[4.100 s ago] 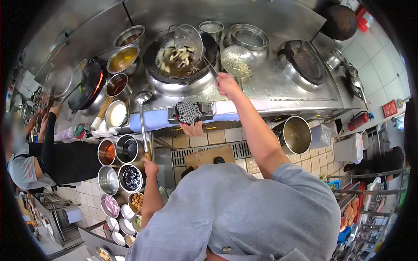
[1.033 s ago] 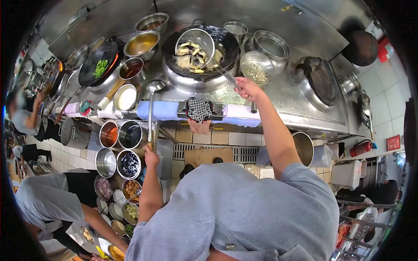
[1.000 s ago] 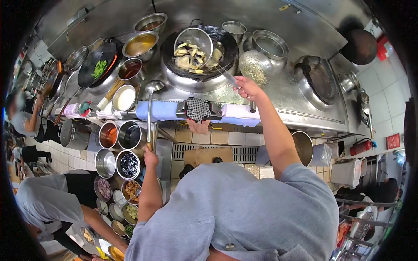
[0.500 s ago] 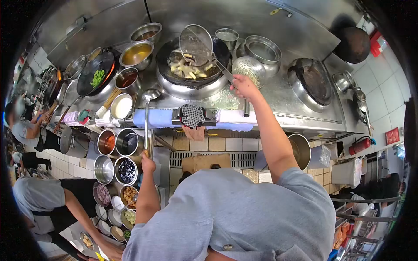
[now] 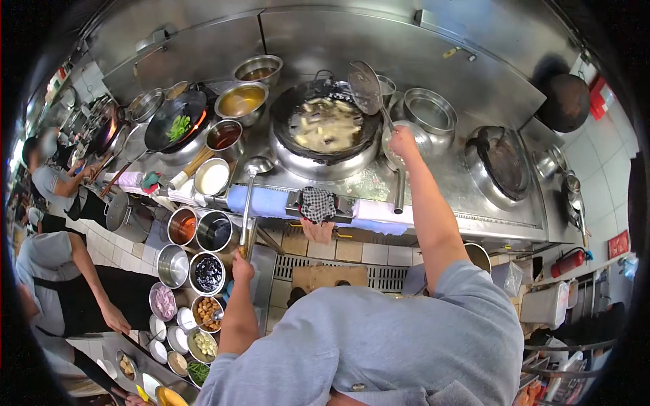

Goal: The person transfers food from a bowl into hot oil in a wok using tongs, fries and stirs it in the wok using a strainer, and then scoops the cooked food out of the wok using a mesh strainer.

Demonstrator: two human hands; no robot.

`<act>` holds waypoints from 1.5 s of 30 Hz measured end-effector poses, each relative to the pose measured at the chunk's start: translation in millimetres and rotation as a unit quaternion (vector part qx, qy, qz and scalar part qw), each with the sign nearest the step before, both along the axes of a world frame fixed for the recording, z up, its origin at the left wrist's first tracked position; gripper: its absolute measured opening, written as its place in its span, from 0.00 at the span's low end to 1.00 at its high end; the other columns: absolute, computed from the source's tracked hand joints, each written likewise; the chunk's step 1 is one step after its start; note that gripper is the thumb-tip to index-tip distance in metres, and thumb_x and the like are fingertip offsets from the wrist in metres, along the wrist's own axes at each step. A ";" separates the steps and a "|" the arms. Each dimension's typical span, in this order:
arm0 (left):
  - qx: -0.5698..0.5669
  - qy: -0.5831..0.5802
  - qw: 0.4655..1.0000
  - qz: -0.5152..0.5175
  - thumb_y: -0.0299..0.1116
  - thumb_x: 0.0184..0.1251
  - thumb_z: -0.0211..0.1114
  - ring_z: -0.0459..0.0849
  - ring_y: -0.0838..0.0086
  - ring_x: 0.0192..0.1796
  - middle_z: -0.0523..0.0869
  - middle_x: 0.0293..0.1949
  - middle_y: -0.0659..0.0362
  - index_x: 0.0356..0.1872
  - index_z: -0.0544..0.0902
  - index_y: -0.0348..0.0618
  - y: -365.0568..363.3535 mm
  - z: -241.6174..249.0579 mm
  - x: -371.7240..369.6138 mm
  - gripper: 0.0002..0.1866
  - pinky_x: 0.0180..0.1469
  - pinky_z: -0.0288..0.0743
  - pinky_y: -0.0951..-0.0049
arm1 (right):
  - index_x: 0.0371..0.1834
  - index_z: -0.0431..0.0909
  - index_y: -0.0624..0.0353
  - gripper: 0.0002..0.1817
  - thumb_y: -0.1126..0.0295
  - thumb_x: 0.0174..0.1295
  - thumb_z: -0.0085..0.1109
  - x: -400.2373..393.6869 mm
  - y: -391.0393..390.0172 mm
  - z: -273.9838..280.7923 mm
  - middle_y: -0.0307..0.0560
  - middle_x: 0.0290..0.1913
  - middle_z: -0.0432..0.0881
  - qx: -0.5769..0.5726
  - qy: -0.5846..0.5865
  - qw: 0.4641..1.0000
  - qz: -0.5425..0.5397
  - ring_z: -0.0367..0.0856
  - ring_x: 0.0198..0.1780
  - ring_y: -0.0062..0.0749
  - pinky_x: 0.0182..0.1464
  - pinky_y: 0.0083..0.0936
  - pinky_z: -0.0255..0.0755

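Note:
My right hand (image 5: 404, 144) is closed round the handle of a perforated skimmer (image 5: 365, 88), whose round bowl is tilted up at the right rim of a black wok (image 5: 288, 139). Pale fried pieces (image 5: 330, 125) lie in foaming oil inside the wok. A second strainer (image 5: 399, 196) rests on the stove below my right hand, its handle pointing toward me. My left hand (image 5: 242, 267) grips the end of a long-handled ladle (image 5: 258, 165). The ladle's bowl hangs over the stove's front edge, left of the wok and apart from it.
Bowls of oil (image 5: 242, 101) and dark sauce (image 5: 224, 135) stand left of the wok. A second wok with green vegetables (image 5: 179, 127) sits over flame. Ingredient pots (image 5: 207, 272) stand at my left. Co-workers (image 5: 51, 284) are at the left. A metal pot (image 5: 430, 111) stands right.
The skimmer has moved from above the wok to its right rim and turned more upright. The pale pieces now spread in foaming oil. The whole view has shifted slightly.

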State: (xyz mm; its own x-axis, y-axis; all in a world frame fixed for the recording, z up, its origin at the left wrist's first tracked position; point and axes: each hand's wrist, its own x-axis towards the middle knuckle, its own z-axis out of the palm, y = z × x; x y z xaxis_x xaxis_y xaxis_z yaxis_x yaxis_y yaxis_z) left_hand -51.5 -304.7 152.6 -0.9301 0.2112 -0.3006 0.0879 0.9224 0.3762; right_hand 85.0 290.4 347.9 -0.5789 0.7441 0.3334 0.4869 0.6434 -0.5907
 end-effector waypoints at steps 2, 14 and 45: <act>-0.004 -0.002 1.000 0.004 0.26 0.53 0.55 0.75 0.46 0.51 0.73 0.50 0.38 0.66 0.52 0.51 -0.4 3.7 2.4 0.37 0.54 0.69 0.55 | 0.40 0.77 0.64 0.12 0.73 0.56 0.46 -2.0 -1.2 5.9 0.53 0.26 0.80 0.153 -0.059 0.986 0.011 0.76 0.17 0.33 0.21 0.29 0.70; 0.009 0.007 1.000 0.001 0.27 0.55 0.53 0.75 0.45 0.51 0.72 0.51 0.37 0.67 0.50 0.52 -4.7 -1.0 2.4 0.37 0.53 0.69 0.54 | 0.33 0.64 0.59 0.02 0.78 0.59 0.42 -71.4 -61.0 -15.4 0.52 0.28 0.76 -0.612 0.111 0.782 0.047 0.60 0.14 0.17 0.11 0.13 0.52; 0.022 0.012 1.000 -0.013 0.29 0.56 0.54 0.75 0.44 0.49 0.73 0.49 0.37 0.67 0.50 0.50 -6.4 -16.2 -4.6 0.36 0.52 0.69 0.53 | 0.50 0.65 0.57 0.12 0.71 0.64 0.45 31.5 -173.1 29.6 0.42 0.25 0.71 -0.481 0.263 0.835 0.042 0.58 0.12 0.16 0.11 0.14 0.49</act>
